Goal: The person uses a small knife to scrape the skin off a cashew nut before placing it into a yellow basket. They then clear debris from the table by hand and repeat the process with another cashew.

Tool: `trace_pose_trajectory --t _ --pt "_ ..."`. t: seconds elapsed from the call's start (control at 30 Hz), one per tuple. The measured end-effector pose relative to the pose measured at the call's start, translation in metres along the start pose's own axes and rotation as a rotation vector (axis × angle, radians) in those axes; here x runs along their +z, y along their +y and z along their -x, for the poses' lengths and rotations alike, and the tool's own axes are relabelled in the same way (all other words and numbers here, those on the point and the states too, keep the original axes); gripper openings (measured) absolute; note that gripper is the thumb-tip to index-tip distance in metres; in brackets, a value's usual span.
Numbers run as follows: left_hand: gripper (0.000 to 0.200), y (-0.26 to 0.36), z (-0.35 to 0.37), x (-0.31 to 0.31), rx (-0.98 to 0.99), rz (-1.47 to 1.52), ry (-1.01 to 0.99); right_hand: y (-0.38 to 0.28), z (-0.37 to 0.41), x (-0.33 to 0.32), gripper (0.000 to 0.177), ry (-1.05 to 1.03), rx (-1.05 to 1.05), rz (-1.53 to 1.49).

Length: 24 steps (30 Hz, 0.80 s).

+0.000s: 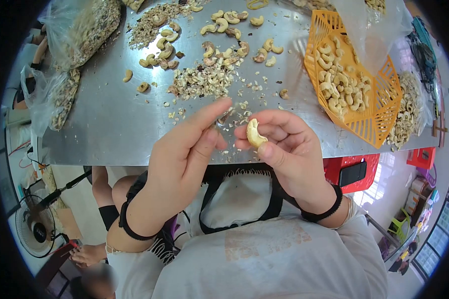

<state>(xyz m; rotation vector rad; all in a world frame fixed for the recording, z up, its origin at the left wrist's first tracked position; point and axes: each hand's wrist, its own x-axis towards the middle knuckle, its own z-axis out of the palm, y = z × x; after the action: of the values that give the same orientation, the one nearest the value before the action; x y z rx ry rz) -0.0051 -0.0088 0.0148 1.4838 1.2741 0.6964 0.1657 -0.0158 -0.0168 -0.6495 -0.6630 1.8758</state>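
My right hand (294,154) pinches a pale cashew nut (255,133) between thumb and fingertips, above the table's near edge. Facing it, my left hand (184,147) is closed round a small knife (224,118); only a bit of its metal shows past the fingers, and the rest is hidden. The two hands are a short gap apart. Just beyond them lies a heap of broken cashew bits (204,79) mixed with skin flakes. Whole cashews (165,49) are scattered behind and to the left of that heap.
An orange plastic basket (312,65) holding many cashews stands at the right, partly under a clear plastic bag (371,30). Bags of skins and bits (92,35) lie at the left. A phone (352,173) rests on a red stool (334,167). Another person's leg (101,187) shows below.
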Motion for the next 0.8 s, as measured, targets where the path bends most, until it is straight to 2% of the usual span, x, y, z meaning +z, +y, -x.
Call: trace_pose_trajectory --t 0.23,0.3,0.63,0.8 --pt "0.035 0.002 0.003 0.003 0.117 -0.011 -0.072 0.003 -0.001 -0.001 0.031 0.027 -0.011 -0.049" --pt "0.037 -0.002 0.003 0.006 0.212 -0.023 -0.06 0.003 -0.001 -0.001 0.032 0.027 -0.007 -0.063" --pt "0.045 -0.001 0.003 0.01 0.22 -0.035 -0.088 0.007 0.0 0.001 0.032 0.018 -0.037 -0.073" --pt "0.047 -0.003 0.003 0.014 0.255 -0.096 -0.034 0.007 0.001 0.0 0.03 0.019 -0.043 -0.049"
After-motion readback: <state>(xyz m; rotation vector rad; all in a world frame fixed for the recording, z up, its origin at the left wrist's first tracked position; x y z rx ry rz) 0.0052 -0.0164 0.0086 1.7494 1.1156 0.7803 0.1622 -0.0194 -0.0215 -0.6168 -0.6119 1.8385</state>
